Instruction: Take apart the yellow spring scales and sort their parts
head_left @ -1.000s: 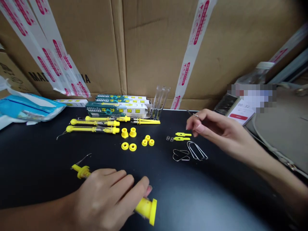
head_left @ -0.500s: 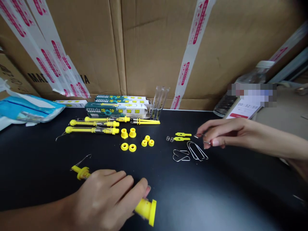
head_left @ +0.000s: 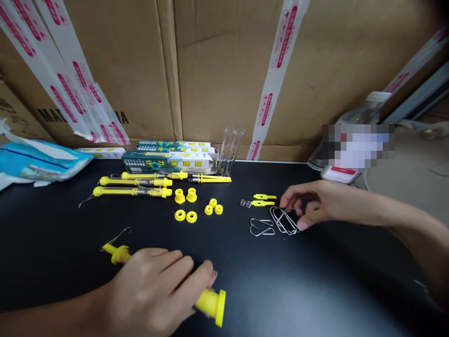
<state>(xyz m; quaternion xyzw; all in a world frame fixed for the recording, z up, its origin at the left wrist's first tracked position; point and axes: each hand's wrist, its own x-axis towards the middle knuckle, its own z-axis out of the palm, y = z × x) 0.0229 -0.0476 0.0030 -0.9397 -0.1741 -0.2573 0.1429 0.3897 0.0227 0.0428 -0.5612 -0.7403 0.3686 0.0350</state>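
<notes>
Nearest the lens, the left hand (head_left: 154, 292) wraps closed around the barrel of a yellow plastic spring balance (head_left: 210, 302), fingers curled over the smooth cylinder, which lies low across the black table (head_left: 280, 290). Its flanged end sticks out past the little finger; a flanged collar and thin wire hook (head_left: 117, 235) project on the other side of the hand.

To the right, the right hand (head_left: 315, 203) sits half open, fingers curved downward, with the fingertips (head_left: 285, 201) at a looped steel wire clip (head_left: 284, 221). The thumb lies near the clip's lower edge. Touching is clear; whether the clip is pinched cannot be told.

Just left of that clip lies a smaller bent wire clip (head_left: 261, 227). Beyond are two tiny coil springs (head_left: 245, 203) and two slotted yellow plastic strips (head_left: 263, 200). Molded yellow rings (head_left: 185, 215) and small yellow collars (head_left: 213, 206) stand in a loose group.

Farther back, three assembled yellow spring balances (head_left: 133, 191) lie roughly parallel, before printed cardboard boxes (head_left: 168, 162) and clear plastic tubes (head_left: 229, 152). A blue plastic bag (head_left: 45, 164) lies at far left. Corrugated cartons (head_left: 224, 70) with printed tape (head_left: 277, 79) close the view
</notes>
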